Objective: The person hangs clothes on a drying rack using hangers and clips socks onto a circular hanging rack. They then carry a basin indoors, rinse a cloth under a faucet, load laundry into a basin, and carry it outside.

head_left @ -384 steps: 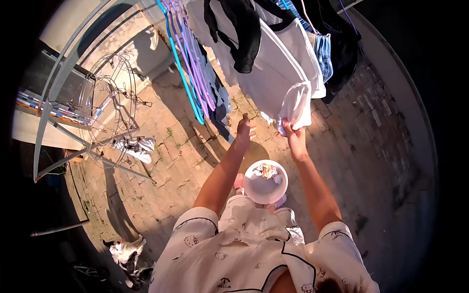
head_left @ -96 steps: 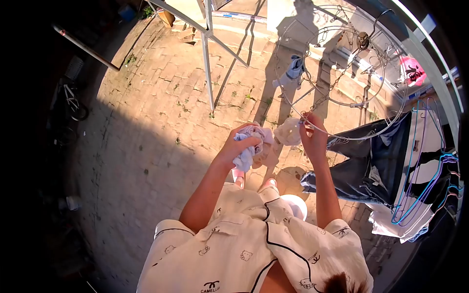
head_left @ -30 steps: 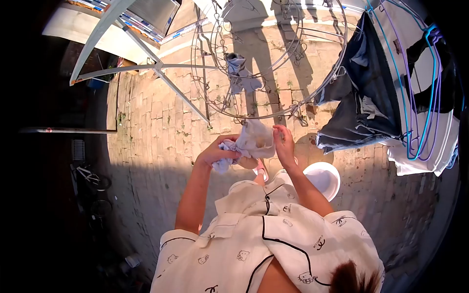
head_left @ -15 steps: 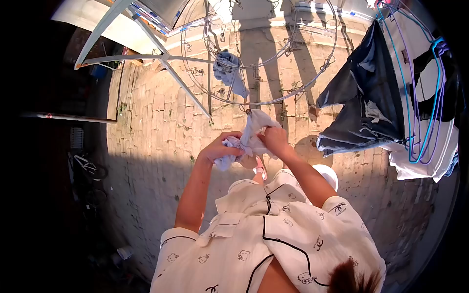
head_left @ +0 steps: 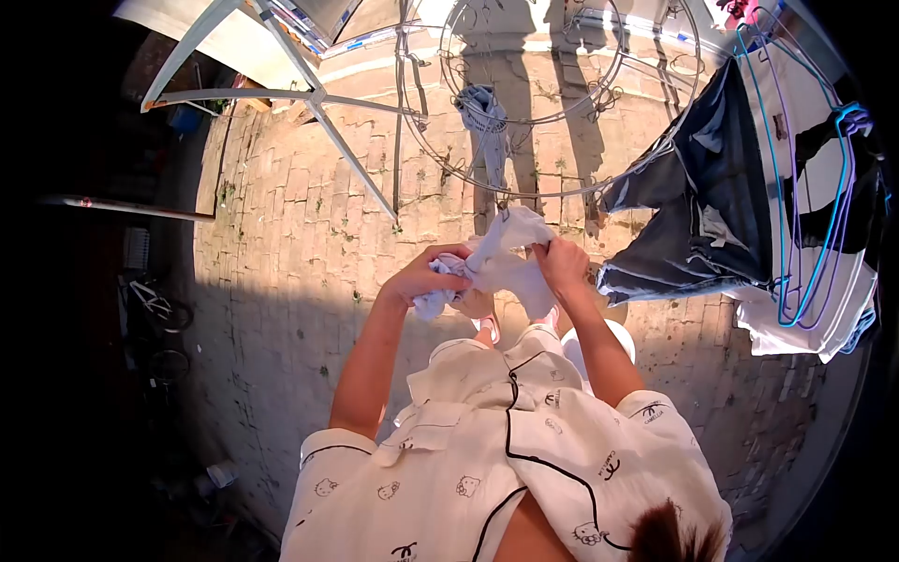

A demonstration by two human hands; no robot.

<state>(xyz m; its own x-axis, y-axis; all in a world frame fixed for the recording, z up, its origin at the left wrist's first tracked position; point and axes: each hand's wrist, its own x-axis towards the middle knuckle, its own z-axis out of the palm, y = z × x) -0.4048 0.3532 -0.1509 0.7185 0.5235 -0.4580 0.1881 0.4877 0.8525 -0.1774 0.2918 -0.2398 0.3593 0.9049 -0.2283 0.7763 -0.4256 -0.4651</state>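
The word "CAMELLIA" (head_left: 613,463) stands printed on the cream shirt (head_left: 431,468).

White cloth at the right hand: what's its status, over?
Left hand closed on crumpled pale fabric bundle; right hand pinching thin white cloth. Cloth's top by round silver wire hanger, clipping unclear. No obstruction visible.

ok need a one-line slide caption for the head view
Left hand grips bunched pale fabric while right hand holds a white cloth near a round wire clip hanger.

one head-worn camera, close above the shirt (head_left: 431,459), looks forward and down on the left hand (head_left: 420,277) and right hand (head_left: 566,266).
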